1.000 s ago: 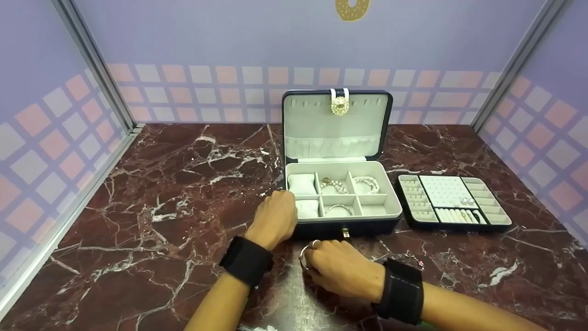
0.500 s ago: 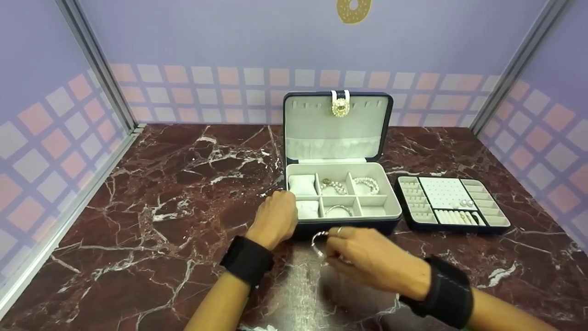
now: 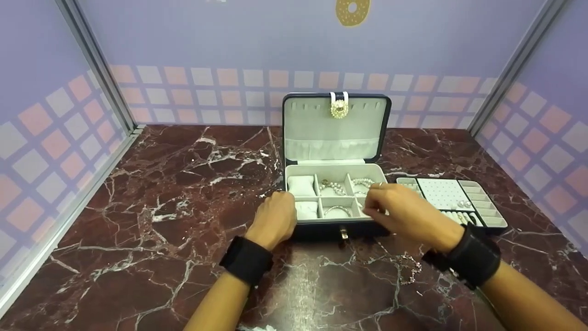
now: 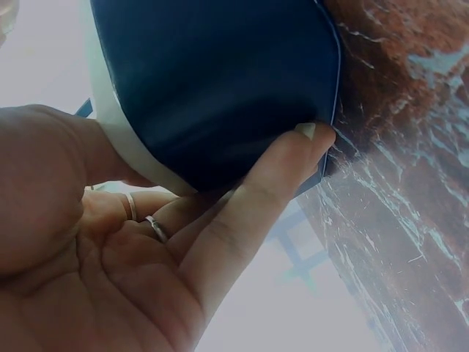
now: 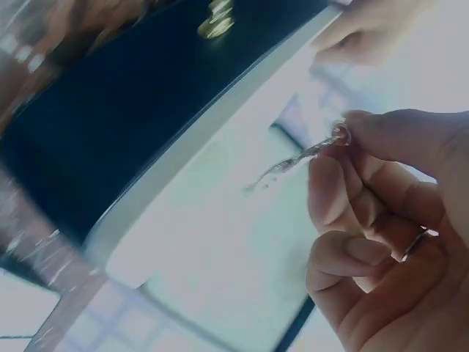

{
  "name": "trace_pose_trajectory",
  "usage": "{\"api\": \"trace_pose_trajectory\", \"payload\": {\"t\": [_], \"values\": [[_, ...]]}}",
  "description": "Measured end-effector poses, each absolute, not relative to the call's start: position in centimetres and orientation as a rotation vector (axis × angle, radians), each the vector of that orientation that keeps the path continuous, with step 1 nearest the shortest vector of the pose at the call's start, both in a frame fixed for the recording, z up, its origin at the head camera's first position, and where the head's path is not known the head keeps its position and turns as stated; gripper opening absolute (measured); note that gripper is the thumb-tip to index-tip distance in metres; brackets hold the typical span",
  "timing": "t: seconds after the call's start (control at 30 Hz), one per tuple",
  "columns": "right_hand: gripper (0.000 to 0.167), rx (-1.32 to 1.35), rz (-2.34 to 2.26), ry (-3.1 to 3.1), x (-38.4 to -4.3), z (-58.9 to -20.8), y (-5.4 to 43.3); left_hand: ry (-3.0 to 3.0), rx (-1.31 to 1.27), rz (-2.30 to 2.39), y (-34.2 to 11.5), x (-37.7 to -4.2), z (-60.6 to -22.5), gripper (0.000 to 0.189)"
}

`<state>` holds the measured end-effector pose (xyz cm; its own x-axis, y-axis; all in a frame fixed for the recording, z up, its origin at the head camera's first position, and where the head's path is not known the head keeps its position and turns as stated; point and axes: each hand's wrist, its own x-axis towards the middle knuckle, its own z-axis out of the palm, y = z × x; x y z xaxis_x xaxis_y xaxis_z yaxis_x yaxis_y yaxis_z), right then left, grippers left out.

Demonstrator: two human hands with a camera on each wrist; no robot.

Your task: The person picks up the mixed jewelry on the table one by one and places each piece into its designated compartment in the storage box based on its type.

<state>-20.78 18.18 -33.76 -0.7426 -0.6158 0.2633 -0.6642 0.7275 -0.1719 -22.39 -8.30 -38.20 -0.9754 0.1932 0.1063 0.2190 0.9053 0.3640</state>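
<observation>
A dark blue jewelry box (image 3: pixel 317 231) stands with its lid (image 3: pixel 333 126) raised, its white-lined compartments uncovered. My left hand (image 3: pixel 273 215) grips the box's left side; in the left wrist view the fingers lie along the dark outer wall (image 4: pixel 220 88) and the thumb reaches over the pale rim. Over the front right compartment is my right hand (image 3: pixel 409 211), pinching a thin silvery bracelet (image 5: pixel 293 160) between thumb and fingertips. A pearl bracelet (image 3: pixel 334 188) lies in the back middle compartment, another pearl bracelet (image 3: pixel 362 182) behind the right fingers. The front middle one holds a silvery bracelet (image 3: pixel 339 211).
Two white cushions (image 3: pixel 301 186) fill the left compartments. Right of the box sits a jewelry tray (image 3: pixel 480 202) with earrings (image 3: pixel 464 203) and rings, partly covered by the right hand. On the marble tabletop, a pinkish beaded bracelet (image 3: pixel 410 271) lies near the right wrist.
My right hand has carried the bracelet from the table in front of the box up and rightward over the front right compartment. The left hand has stayed on the box.
</observation>
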Motion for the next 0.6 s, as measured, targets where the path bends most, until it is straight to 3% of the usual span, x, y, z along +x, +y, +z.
{"api": "trace_pose_trajectory", "payload": {"t": [0.33, 0.6], "values": [[0.009, 0.945, 0.322, -2.849, -24.8, -35.7, 20.5, -3.021, -0.312, -0.608, -8.4, -22.5, -38.2, 0.019], [0.014, 0.933, 0.399, -2.983, -25.4, -36.2, 20.4, -2.975, -0.345, -0.583, -8.5, -22.3, -38.3, 0.020]]}}
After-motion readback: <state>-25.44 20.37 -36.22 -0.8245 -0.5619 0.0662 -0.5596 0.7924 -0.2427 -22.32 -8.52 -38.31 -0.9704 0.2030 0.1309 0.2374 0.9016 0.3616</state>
